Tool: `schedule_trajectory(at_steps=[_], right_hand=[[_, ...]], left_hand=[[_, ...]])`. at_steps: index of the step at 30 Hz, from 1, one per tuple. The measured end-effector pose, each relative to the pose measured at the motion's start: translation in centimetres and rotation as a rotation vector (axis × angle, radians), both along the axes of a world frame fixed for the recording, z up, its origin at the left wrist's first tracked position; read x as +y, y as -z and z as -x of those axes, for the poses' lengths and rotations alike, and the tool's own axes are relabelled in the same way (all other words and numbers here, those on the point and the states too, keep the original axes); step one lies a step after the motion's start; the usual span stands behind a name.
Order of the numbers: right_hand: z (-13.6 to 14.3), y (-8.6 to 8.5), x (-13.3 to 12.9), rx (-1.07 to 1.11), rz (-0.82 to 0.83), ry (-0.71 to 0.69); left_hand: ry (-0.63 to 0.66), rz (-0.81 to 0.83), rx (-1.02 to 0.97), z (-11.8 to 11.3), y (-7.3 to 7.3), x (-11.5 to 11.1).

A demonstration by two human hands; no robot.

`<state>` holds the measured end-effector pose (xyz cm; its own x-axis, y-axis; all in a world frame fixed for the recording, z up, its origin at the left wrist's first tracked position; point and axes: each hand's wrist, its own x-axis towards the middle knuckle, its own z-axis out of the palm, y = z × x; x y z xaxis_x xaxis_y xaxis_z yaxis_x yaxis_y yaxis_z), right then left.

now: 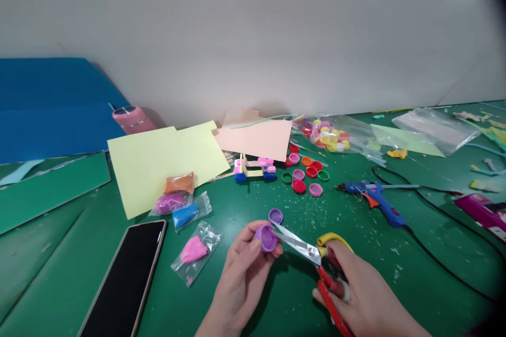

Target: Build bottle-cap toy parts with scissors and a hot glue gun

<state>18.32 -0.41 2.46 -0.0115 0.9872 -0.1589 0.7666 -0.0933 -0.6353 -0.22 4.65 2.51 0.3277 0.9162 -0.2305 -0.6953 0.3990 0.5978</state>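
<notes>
A purple bottle cap (pixel 267 238) is pinched between the thumb and fingers of my left hand (pixel 245 268), its hollow side facing the scissors. My right hand (pixel 359 284) grips the scissors (pixel 302 247), which have yellow and red handles. Their blades are spread, with the tips at the cap's rim; whether they touch it I cannot tell. Just behind lies another purple cap (pixel 275 216) on the green table. Farther back stands a small stick model (pixel 253 167) with pink and blue parts.
Loose coloured caps (pixel 299 186) lie past my hands, near a bag of caps (pixel 328 134). A blue glue gun (pixel 375 200) trails its cord at right. Clay packets (pixel 195 250), a phone (pixel 126 279) and yellow paper (pixel 146 168) lie left. A white panel (pixel 237 37) stands behind.
</notes>
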Motion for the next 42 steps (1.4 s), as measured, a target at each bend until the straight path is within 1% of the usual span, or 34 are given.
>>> schedule_trajectory(at_steps=[3,6,10,14,19,23,28,42], right_hand=[[-0.3,-0.2,0.2,-0.073,0.018,-0.041],[-0.4,-0.1,0.3,-0.102,0.042,-0.046],[-0.3,0.0,0.2,-0.08,0.055,-0.041],[-0.5,-0.3,0.4,-0.063,0.053,-0.054],[-1.0,-0.3,0.5,-0.031,0.016,-0.105],[-1.2,0.0,0.3,0.014,0.025,-0.13],[-1.2,0.0,0.4,0.038,0.042,-0.133],[-1.6,0.1,0.3,-0.094,0.01,-0.157]], left_hand=[[0.002,-0.001,0.011,0.0,0.0,0.0],[0.017,-0.017,0.019,-0.1,0.1,0.0],[0.055,-0.044,0.025,-0.1,0.3,0.1],[0.072,-0.056,0.02,0.0,0.4,0.0],[0.084,-0.043,0.009,0.1,0.6,-0.1],[0.096,-0.044,0.01,0.1,0.5,-0.1],[0.104,-0.051,0.007,0.0,0.4,-0.2],[0.095,-0.083,0.02,0.0,0.5,-0.2]])
